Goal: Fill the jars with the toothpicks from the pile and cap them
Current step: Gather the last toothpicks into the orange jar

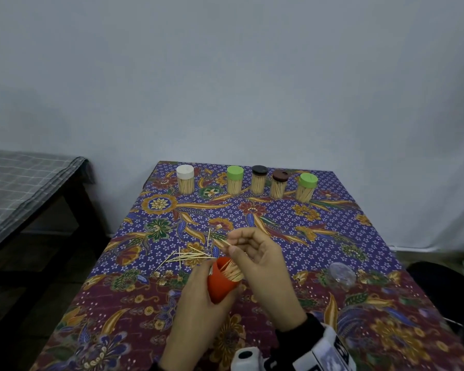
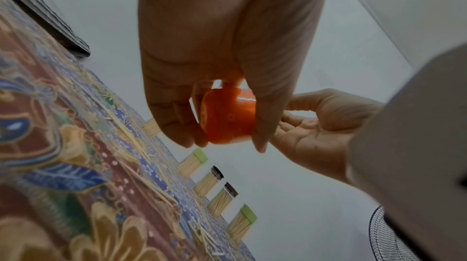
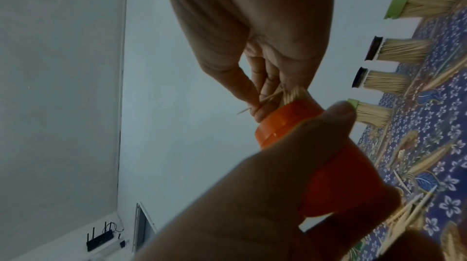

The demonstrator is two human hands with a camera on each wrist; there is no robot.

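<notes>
- Head view: left hand (image 1: 198,298) grips orange jar (image 1: 221,282) above near tabletop (image 1: 279,223); right hand (image 1: 260,266) pinches a toothpick (image 1: 224,242); loose pile (image 1: 188,257) left; five capped jars (image 1: 257,180) far.
- Left wrist view: fingers (image 2: 171,121) wrap the jar.
- Right wrist view: fingers (image 3: 242,85) clamped on toothpicks at the jar mouth.

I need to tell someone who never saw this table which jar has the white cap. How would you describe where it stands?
Look at the far edge of the patterned table, where five capped jars stand in a row. The white-capped jar is at the left end, a little apart from the others. Its neighbours have green or dark caps; only this cap is white.
</notes>
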